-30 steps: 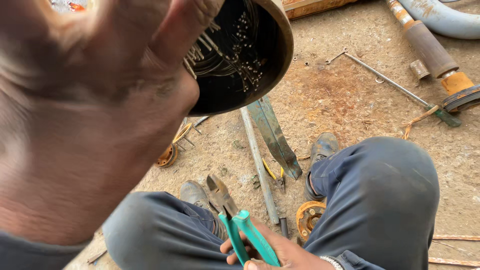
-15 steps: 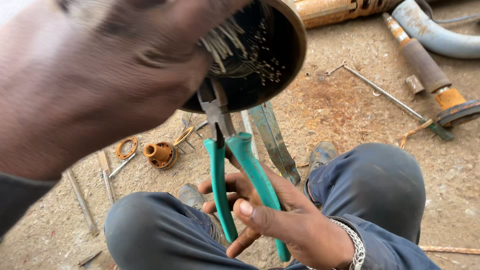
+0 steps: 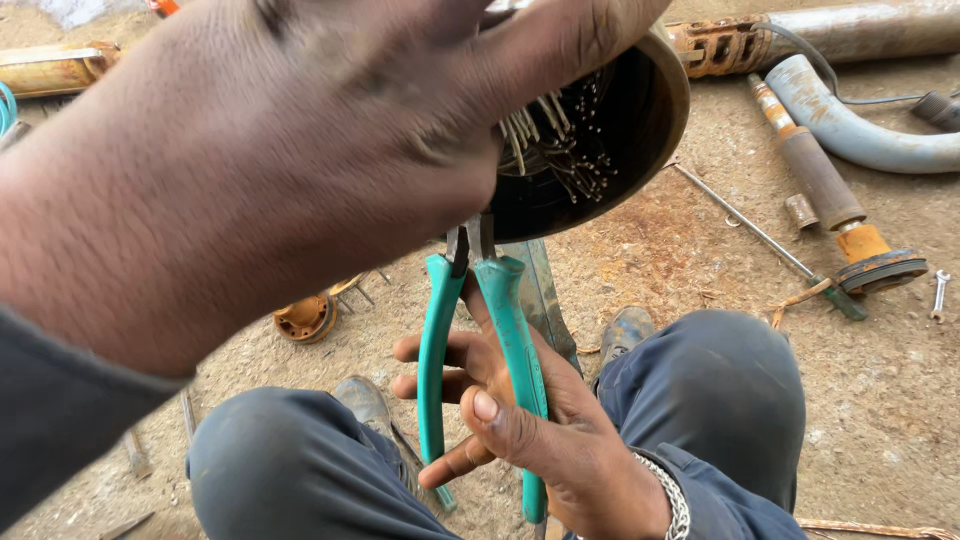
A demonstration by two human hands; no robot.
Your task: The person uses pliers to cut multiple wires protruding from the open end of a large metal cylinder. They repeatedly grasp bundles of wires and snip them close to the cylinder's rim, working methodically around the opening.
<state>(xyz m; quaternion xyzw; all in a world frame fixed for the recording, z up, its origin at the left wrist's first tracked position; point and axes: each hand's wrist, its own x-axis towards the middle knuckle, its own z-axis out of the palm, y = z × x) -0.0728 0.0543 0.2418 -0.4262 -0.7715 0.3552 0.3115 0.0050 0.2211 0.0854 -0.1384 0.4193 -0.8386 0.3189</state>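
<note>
My left hand (image 3: 300, 150) fills the upper left, close to the camera, and grips the rim of a round metal cylinder (image 3: 640, 130) whose dark open end shows several cut wire ends inside. Below it my right hand (image 3: 520, 420) holds green-handled pliers (image 3: 500, 330) upright. The pliers' jaws reach up to the lower edge of the cylinder, where my left hand hides their tips. A metal bracelet sits on my right wrist.
My knees in blue trousers (image 3: 720, 400) frame the dirt ground. A rusty round part (image 3: 305, 318) lies at left. At right are a grey bent pipe (image 3: 850, 120), a rusty shaft with an orange end (image 3: 835, 200), a thin rod (image 3: 760, 235) and a small spanner (image 3: 938, 295).
My right hand has risen from between my knees, bringing the pliers up to the cylinder's lower edge. My left hand has shifted on the cylinder, and the view has moved slightly.
</note>
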